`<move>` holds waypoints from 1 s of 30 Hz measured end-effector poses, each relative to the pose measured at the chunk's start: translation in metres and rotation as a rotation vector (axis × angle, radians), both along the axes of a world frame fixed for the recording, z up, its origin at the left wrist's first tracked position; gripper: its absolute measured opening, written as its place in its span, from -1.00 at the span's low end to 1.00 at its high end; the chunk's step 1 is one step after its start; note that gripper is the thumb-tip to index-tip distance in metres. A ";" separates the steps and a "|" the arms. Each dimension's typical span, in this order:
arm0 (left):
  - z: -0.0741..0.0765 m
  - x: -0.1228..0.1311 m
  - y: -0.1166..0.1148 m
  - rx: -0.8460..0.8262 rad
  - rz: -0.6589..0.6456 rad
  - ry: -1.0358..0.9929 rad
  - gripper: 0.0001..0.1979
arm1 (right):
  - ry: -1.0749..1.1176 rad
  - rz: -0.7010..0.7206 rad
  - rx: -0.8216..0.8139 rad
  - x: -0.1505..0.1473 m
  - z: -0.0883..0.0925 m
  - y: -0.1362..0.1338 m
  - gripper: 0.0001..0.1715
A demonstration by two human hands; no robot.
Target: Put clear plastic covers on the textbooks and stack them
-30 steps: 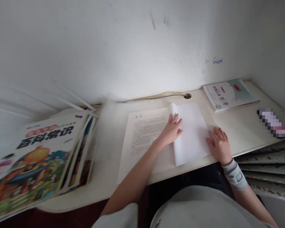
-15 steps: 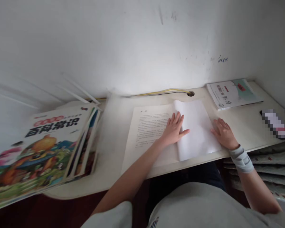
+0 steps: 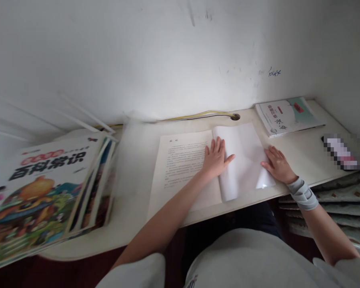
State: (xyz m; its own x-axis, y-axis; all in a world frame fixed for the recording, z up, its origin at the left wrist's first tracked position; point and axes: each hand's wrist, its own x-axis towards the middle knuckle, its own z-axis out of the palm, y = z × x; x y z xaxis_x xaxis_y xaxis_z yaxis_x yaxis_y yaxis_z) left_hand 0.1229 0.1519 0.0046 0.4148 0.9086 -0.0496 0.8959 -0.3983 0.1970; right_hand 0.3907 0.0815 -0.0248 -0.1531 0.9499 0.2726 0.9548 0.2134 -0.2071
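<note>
An open book [image 3: 183, 168] lies on the white desk [image 3: 303, 152] in front of me, printed text on its left page and a blank white page [image 3: 243, 156] on the right. My left hand [image 3: 216, 158] rests flat with spread fingers across the middle fold, pressing the pages down. My right hand [image 3: 277, 165] lies palm down on the outer right edge of the blank page, a grey band on its wrist. Neither hand grips anything.
A slanted stack of colourful picture books [image 3: 45, 192] fills the left end of the desk. A thin white and green booklet [image 3: 288, 116] lies at the far right corner. Yellow cables [image 3: 198, 115] run into a desk hole [image 3: 235, 117]. A blurred-out object [image 3: 342, 152] sits at the right edge.
Both hands stay on the open book; the left hand slid slightly along the fold, and the right page's lower corner has lifted a little. The view shifted slightly.
</note>
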 end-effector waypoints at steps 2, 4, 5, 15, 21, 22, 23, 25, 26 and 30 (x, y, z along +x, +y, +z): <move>0.001 0.003 0.002 0.004 0.023 -0.007 -0.21 | 0.004 0.004 0.009 0.001 -0.001 0.001 -0.22; 0.004 0.003 0.002 -0.009 0.044 -0.026 -0.22 | 0.009 0.007 0.017 0.002 -0.002 0.001 -0.23; 0.006 0.003 0.002 -0.021 0.056 -0.042 -0.22 | 0.012 0.009 0.021 0.002 -0.002 0.001 -0.23; 0.000 -0.003 -0.021 -0.016 -0.163 0.020 -0.12 | 0.007 0.004 -0.008 0.001 0.001 0.001 -0.26; -0.001 0.002 -0.019 -0.028 -0.183 0.034 -0.16 | -0.026 0.011 -0.051 0.001 0.004 0.000 -0.30; -0.001 0.002 -0.019 -0.033 -0.191 0.027 -0.16 | -0.030 0.011 -0.052 0.001 0.004 0.000 -0.31; -0.002 0.004 -0.020 -0.034 -0.197 0.015 -0.17 | -0.034 0.010 -0.053 0.001 0.004 0.000 -0.31; -0.001 0.007 -0.020 -0.030 -0.200 -0.024 -0.18 | -0.046 0.011 -0.054 0.001 0.003 0.001 -0.30; -0.001 0.008 -0.019 -0.034 -0.204 -0.057 -0.19 | -0.050 0.012 -0.053 0.002 0.002 0.001 -0.30; 0.010 -0.003 -0.016 -0.028 -0.152 -0.315 -0.27 | -0.020 0.041 -0.030 0.007 0.000 0.001 -0.32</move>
State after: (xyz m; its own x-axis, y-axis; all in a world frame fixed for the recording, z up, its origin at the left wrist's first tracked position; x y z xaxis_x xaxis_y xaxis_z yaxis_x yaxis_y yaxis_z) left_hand 0.1197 0.1360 0.0148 0.5442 0.8353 0.0782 0.7204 -0.5131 0.4667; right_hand 0.3980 0.0823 -0.0244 -0.1972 0.9504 0.2406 0.9494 0.2463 -0.1949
